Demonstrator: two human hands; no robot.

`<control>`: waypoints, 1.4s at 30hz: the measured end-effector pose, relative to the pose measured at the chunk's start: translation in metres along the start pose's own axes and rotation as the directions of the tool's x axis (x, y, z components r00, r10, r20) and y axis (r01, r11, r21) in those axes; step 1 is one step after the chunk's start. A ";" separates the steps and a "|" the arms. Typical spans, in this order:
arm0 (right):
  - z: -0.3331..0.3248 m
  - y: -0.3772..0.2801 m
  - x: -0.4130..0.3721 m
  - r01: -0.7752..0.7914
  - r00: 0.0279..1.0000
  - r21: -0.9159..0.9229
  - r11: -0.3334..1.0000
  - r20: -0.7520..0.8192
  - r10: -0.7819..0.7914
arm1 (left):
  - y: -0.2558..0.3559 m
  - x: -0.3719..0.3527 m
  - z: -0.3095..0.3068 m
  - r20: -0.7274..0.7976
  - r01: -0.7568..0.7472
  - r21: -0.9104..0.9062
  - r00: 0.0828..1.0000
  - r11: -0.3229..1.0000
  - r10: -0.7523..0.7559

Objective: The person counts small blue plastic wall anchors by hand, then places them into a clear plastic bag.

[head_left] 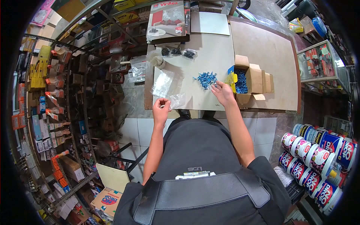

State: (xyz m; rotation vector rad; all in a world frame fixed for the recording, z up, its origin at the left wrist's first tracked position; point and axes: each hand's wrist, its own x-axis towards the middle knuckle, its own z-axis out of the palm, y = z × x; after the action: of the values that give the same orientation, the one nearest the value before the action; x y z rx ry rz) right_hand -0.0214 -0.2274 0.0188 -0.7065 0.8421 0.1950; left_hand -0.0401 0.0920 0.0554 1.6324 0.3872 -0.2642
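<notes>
At the table's front edge, my left hand [161, 107] is closed in a pinch on the edge of a small clear plastic bag [177, 100]. To the right, my right hand [224, 93] reaches over the table beside a loose pile of small blue pieces [206, 79]. Its fingertips are close to the pile, and whether they hold a piece is too small to tell. Right of the pile, an open cardboard box [256, 80] holds many of the same blue pieces [240, 81]. Flat clear bags [162, 84] lie on the table beyond my left hand.
The table [270, 48] carries a Vinilex box [167, 20] at the back, bags of dark parts [189, 54] and a clear container [156, 60]. Shelves of goods stand left; a glass case [320, 62] and paint buckets [313, 150] stand right. A stool [112, 178] is at lower left.
</notes>
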 end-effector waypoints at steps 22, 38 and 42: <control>-0.066 -0.081 -0.020 0.158 0.830 -0.956 -0.247 0.264 -0.491 | -0.003 0.004 0.006 0.035 -0.020 0.005 0.999 1.000 0.020; -0.065 -0.072 -0.020 0.394 0.696 -0.861 0.321 0.051 -0.716 | -0.002 0.003 0.014 0.016 -0.009 0.016 1.000 1.000 0.009; -0.071 -0.078 -0.017 0.448 0.769 -0.701 0.555 -0.014 -0.639 | -0.001 0.004 0.016 0.031 0.005 -0.015 1.000 1.000 -0.005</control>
State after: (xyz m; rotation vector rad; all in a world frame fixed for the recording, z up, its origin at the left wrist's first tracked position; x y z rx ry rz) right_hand -0.0435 -0.3307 0.0378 -1.6940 0.7556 -0.2035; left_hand -0.0358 0.0766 0.0516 1.6110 0.3691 -0.2888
